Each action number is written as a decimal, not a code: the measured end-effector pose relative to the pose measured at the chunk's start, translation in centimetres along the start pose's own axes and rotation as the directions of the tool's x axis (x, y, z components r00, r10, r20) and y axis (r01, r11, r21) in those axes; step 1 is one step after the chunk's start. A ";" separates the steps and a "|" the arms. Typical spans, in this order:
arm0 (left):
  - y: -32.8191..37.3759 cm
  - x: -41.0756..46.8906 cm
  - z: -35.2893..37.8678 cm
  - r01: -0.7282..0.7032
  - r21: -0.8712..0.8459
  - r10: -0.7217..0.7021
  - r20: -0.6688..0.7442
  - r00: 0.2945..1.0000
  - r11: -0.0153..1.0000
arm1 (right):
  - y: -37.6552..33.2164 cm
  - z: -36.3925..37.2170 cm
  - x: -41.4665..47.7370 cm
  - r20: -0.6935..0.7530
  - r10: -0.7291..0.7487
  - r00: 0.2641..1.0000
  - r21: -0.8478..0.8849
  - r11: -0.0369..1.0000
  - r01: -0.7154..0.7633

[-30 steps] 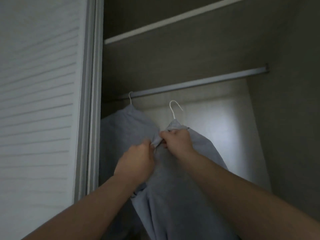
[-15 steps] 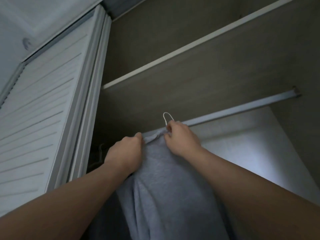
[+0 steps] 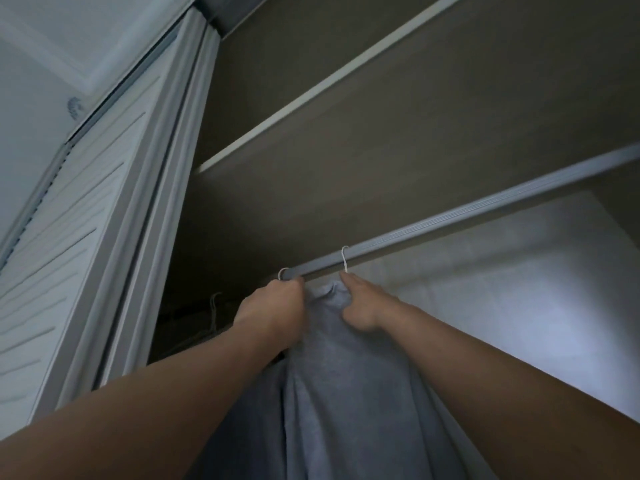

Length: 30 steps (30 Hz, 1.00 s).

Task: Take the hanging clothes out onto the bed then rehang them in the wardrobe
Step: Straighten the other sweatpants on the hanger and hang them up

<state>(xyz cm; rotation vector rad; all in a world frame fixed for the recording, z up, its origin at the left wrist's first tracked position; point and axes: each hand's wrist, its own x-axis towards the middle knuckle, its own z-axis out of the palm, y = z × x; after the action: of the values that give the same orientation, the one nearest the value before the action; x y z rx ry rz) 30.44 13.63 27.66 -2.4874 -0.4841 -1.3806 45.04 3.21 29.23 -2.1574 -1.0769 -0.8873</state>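
While the hook (image 3: 344,259) sat over the rail (image 3: 485,207), the right hand (image 3: 363,306) and left hand (image 3: 273,313) gripped the grey clothes (image 3: 346,393) just below.

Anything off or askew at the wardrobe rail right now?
Nothing broken. Left white wire hook and right white wire hook both sit over the grey metal rail. Only the grey fabric garment looks untidy: its neck is bunched between the left hand and right hand.
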 end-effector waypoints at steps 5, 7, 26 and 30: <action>-1.3 -0.9 1.2 0.003 0.049 -0.002 -0.016 1.000 0.999 | -0.3 3.0 1.4 -0.003 -0.076 0.997 0.123 0.990 0.075; -1.8 -1.2 1.5 -0.001 0.092 0.003 -0.021 1.000 0.996 | -0.9 4.4 2.0 -0.009 -0.109 0.994 0.172 0.979 0.109; -5.8 -0.1 2.9 0.107 0.419 -0.222 0.235 0.946 0.902 | -5.6 13.7 7.7 0.003 -0.122 0.993 0.550 0.829 0.100; -6.0 -0.3 2.9 0.120 0.439 -0.252 0.255 0.934 0.890 | -6.0 13.8 7.5 0.007 -0.119 0.993 0.560 0.823 0.095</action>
<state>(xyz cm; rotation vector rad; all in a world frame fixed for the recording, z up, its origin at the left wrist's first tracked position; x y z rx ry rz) 30.11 20.11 26.24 -2.3360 -0.9983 -0.8257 47.73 19.70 27.51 -1.6389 -1.2983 -0.4830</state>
